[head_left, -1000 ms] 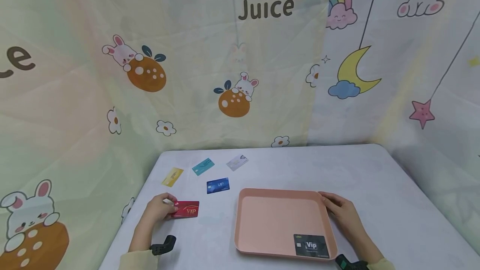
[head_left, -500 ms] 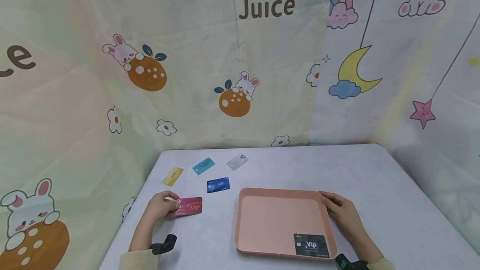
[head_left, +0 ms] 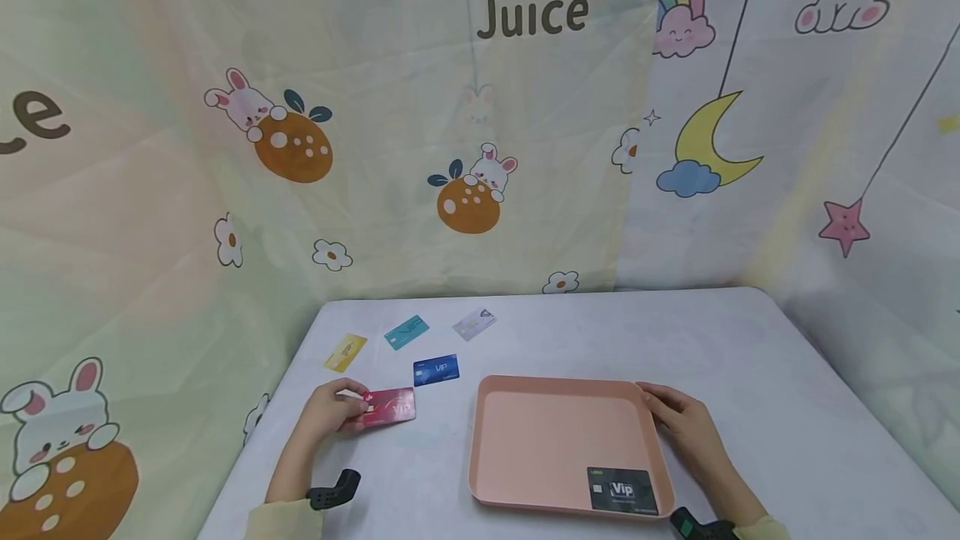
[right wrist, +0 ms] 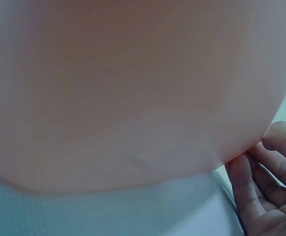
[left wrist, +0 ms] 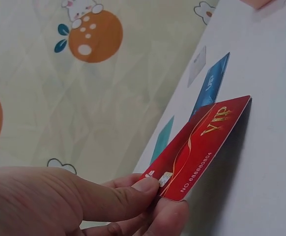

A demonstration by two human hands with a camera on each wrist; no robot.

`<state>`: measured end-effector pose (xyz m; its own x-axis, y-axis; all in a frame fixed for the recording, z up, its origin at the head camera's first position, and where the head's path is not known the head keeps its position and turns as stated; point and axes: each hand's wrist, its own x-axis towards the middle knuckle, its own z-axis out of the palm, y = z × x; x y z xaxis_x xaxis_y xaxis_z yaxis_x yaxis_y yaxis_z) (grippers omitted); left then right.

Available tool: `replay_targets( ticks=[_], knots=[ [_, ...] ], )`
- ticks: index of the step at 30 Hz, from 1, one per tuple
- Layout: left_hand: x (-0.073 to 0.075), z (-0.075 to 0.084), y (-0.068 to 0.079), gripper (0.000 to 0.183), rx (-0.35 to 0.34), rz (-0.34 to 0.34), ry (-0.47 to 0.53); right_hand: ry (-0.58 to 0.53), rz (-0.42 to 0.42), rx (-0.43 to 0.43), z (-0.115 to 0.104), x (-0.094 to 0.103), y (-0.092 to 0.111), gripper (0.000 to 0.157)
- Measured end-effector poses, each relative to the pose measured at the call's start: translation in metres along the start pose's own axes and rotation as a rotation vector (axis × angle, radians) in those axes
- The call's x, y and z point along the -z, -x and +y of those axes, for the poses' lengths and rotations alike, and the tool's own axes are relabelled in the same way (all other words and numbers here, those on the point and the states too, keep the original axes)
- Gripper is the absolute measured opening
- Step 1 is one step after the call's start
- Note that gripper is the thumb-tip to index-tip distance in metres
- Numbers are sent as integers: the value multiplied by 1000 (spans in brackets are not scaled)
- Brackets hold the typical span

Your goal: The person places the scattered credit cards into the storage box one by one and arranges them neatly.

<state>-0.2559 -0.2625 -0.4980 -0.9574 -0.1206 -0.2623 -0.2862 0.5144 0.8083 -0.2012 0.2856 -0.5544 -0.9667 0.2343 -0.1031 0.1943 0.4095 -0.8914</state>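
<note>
My left hand (head_left: 335, 409) pinches the left end of a red VIP card (head_left: 392, 407) between thumb and fingers. In the left wrist view the card (left wrist: 202, 147) is tilted, its far end raised over the table with a shadow beneath. The thumb lies beside its chip. On the right, my right hand (head_left: 686, 423) grips the far right corner of a pink tray (head_left: 547, 448). The right wrist view shows thumb and fingers of that hand (right wrist: 271, 187) at the tray's edge (right wrist: 133, 172). A black VIP card (head_left: 622, 491) lies in the tray's near right corner.
Beyond the left hand, a blue card (head_left: 436, 370), a yellow card (head_left: 346, 352), a teal card (head_left: 407, 332) and a silvery white card (head_left: 475, 324) lie spread on the white table (head_left: 750, 357). Printed cloth (head_left: 375, 215) hangs behind the table and on both sides.
The left hand has lifted the red card off the table and carried it slightly right and away from me. The right hand, tray and other cards have stayed put.
</note>
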Motion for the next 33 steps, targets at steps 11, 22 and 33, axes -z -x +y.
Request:
replay_targets(
  ticks=[11, 22, 33],
  knots=[
    [-17, 0, -2, 28, -6, -7, 84, 0, 2, 7, -2, 1, 1, 70],
    [-27, 5, 0, 26, -19, -7, 139, -10, 4, 7, -2, 0, 2, 69],
    [-33, 19, 8, 22, -64, -23, 193, -5, 9, 9, -1, -1, 1, 67]
  ],
)
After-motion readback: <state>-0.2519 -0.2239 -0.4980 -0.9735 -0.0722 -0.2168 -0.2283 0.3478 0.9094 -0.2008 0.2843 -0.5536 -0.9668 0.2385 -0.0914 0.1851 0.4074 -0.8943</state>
